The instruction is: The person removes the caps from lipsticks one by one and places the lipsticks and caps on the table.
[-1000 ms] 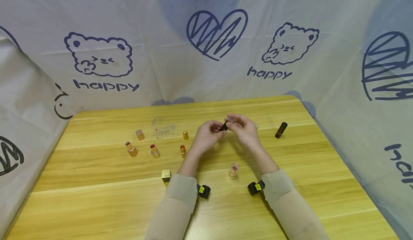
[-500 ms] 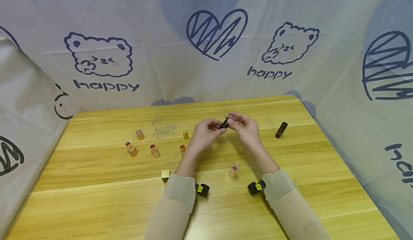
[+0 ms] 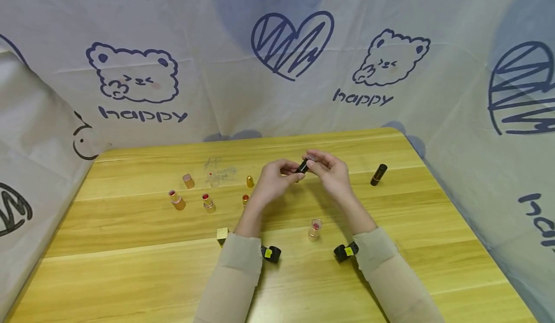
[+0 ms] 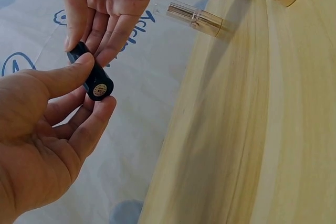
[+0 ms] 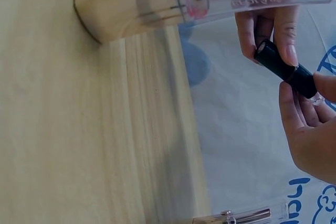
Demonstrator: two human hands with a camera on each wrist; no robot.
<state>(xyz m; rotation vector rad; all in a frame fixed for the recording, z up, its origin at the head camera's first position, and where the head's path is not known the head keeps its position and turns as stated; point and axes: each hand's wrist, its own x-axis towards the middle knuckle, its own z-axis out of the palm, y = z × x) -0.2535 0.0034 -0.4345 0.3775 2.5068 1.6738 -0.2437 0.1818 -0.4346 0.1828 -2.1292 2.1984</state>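
Note:
Between both hands, above the table's far part, is a black lipstick tube, tilted, with a small clear end piece. My left hand pinches its lower end between thumb and fingers; the left wrist view shows a round label on the base of the tube. At the upper end, the right hand grips the tube with its thumb and fingers, covering most of the clear piece. A seam shows midway along the tube in the right wrist view. Nearer the person, a clear-capped lipstick stands between the forearms.
Left of the hands stand uncapped lipsticks: a rose-gold one, a red one, and an orange-red one partly behind the left arm. Nearby are a rose-gold cap, a gold cap and a gold box. A black tube stands right.
Over the last second the left hand has shifted slightly left, and its forearm now covers more of the orange-red lipstick and gold box. Both hands keep hold of the black lipstick tube.

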